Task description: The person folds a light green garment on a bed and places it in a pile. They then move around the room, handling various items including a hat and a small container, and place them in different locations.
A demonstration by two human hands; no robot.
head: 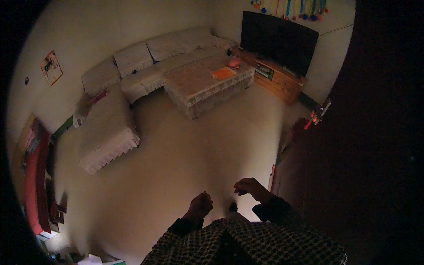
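My left hand (pixel 200 204) hangs in front of my body with its fingers curled in; nothing shows in it. To its right, my right hand (pixel 245 187) is held a little higher, fingers bent; whether it holds something small cannot be told in the dim light. Below both hands lie the pale floor (pixel 172 155) and the dark tip of a shoe (pixel 233 207). Dark cuffs and a checked garment (pixel 245 241) cover my arms and body.
A cloth-covered corner sofa (pixel 179 43) lines the walls. Before it stands a low table (pixel 185 79) with an orange item (pixel 224 73) and a pink bag (pixel 234 61). A television (pixel 278 41) stands on a wooden cabinet (pixel 281 86). A red-covered piece of furniture (pixel 35 185) is at left.
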